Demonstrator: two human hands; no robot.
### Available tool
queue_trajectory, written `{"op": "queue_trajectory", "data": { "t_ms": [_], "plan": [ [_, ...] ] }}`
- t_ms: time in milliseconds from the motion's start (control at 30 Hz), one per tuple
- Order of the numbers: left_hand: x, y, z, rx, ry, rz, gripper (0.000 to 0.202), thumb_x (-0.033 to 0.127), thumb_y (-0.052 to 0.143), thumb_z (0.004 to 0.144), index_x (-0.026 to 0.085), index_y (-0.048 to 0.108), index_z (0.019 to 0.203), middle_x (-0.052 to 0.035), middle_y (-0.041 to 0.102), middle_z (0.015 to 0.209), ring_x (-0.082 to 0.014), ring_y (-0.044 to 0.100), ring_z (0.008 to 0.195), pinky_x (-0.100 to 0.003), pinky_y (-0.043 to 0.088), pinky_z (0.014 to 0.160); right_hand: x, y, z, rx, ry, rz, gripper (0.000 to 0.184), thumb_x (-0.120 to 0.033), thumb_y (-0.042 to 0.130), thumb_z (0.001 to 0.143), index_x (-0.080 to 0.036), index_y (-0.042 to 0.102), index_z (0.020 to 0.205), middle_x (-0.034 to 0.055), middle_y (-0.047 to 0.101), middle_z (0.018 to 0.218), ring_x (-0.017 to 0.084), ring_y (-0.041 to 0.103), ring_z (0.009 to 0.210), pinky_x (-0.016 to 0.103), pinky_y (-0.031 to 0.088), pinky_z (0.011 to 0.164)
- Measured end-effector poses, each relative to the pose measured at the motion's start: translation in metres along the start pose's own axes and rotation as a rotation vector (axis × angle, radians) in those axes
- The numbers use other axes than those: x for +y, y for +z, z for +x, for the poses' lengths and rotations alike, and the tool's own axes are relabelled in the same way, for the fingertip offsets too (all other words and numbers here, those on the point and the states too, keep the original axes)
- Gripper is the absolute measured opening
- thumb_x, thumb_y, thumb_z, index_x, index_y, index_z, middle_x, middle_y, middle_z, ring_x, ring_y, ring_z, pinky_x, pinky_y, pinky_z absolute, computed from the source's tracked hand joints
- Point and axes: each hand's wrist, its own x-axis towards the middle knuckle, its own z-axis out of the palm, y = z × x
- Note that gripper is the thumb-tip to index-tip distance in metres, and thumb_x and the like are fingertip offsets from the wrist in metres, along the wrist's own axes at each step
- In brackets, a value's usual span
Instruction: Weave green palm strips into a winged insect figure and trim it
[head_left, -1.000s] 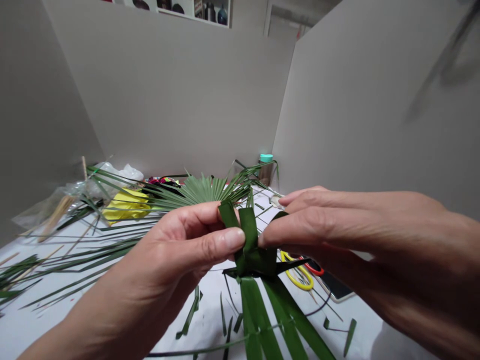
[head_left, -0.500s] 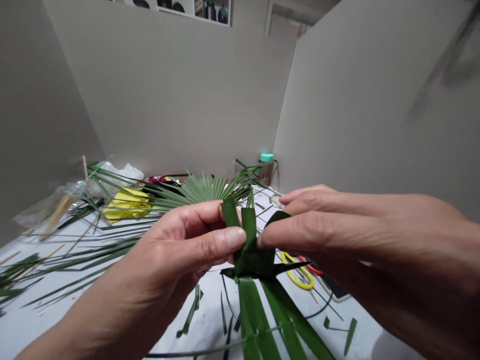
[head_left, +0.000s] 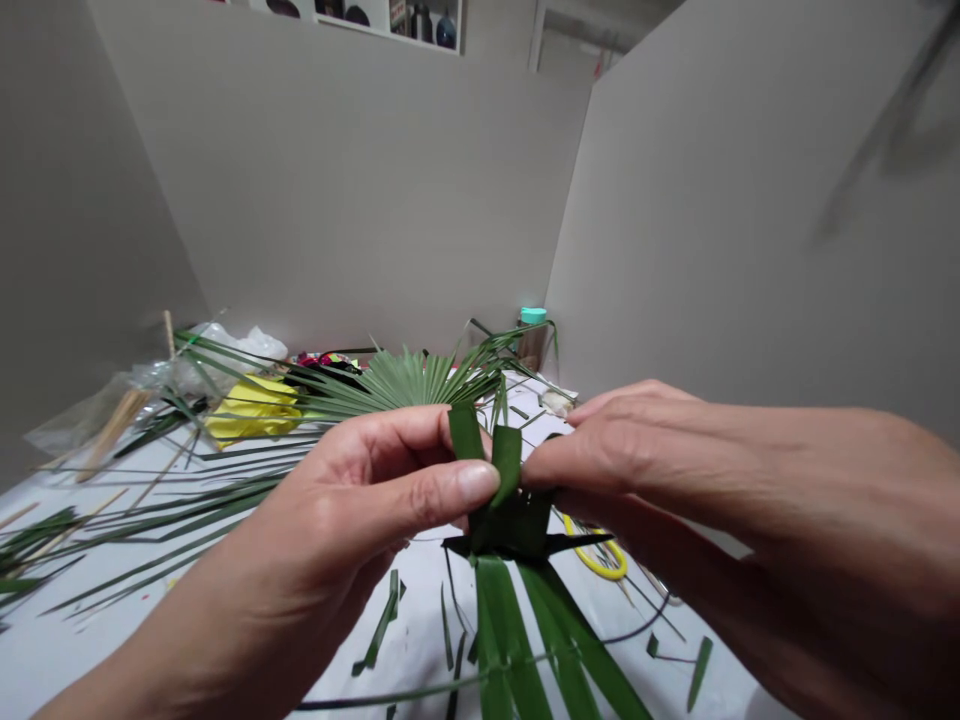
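Between my hands is a woven piece of green palm leaf (head_left: 514,525), its strips folded over each other at the top. Long flat strips (head_left: 517,640) spread from it toward me, crossed by a thin strand. My left hand (head_left: 375,490) pinches the weave between thumb and forefinger, with an upright strip passing by the thumb tip. My right hand (head_left: 660,450) has its fingers closed at the right side of the weave, on a dark leaf strip. Part of that strip is hidden behind the fingers.
A fan-shaped palm leaf (head_left: 412,380) lies at the back of the white table (head_left: 315,640). Yellow-handled scissors (head_left: 607,560) lie partly under my right hand. A yellow crumpled bag (head_left: 255,410), clear plastic (head_left: 247,342), a teal-lidded bottle (head_left: 532,335) and leaf scraps (head_left: 382,625) are around.
My right hand has shifted slightly, and its fingers have closed more on the strip, which now shows less. The upright strips have tilted a little to the right. My left hand keeps its pinch.
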Motion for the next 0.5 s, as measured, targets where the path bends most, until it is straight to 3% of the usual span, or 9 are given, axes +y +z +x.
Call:
{"op": "queue_trajectory", "data": {
  "t_ms": [167,367,433,500],
  "plan": [
    [-0.004,-0.004,-0.003,0.006,-0.022,0.018,0.037,0.041,0.083,0.077,0.027,0.084,0.111,-0.0079,0.085,0.095,-0.0377,0.073,0.110,-0.052,0.055,0.100,-0.020,-0.004,-0.001,-0.014,-0.004,0.001,0.029,-0.055,0.060,0.098,-0.035,0.076,0.110,0.0002,0.077,0.087,0.024,0.078,0.090,0.030,0.064,0.071],
    [-0.009,-0.010,-0.009,-0.029,-0.025,0.078,0.011,0.027,0.080,0.082,0.030,0.087,0.090,-0.0009,0.084,0.090,-0.0301,0.072,0.110,-0.040,0.052,0.096,-0.040,-0.035,-0.001,0.053,-0.031,0.036,0.038,-0.056,0.049,0.102,-0.032,0.076,0.115,0.0049,0.079,0.096,0.020,0.078,0.080,0.027,0.061,0.072],
    [-0.008,-0.009,-0.010,-0.039,-0.003,0.062,0.010,0.025,0.079,0.084,0.032,0.086,0.084,0.0017,0.083,0.084,-0.0277,0.072,0.107,-0.036,0.051,0.091,-0.047,-0.045,0.002,0.052,-0.025,0.063,0.034,-0.059,0.054,0.099,-0.037,0.076,0.115,0.0016,0.080,0.097,0.020,0.079,0.084,0.028,0.062,0.073],
    [-0.008,-0.008,-0.011,-0.039,0.002,0.054,0.013,0.023,0.078,0.084,0.033,0.086,0.083,0.0031,0.082,0.081,-0.0267,0.072,0.106,-0.035,0.051,0.091,-0.051,-0.050,0.005,0.008,0.001,0.095,0.037,-0.062,0.047,0.101,-0.043,0.076,0.112,-0.0045,0.081,0.101,0.019,0.080,0.088,0.028,0.063,0.075]
  ]
}}
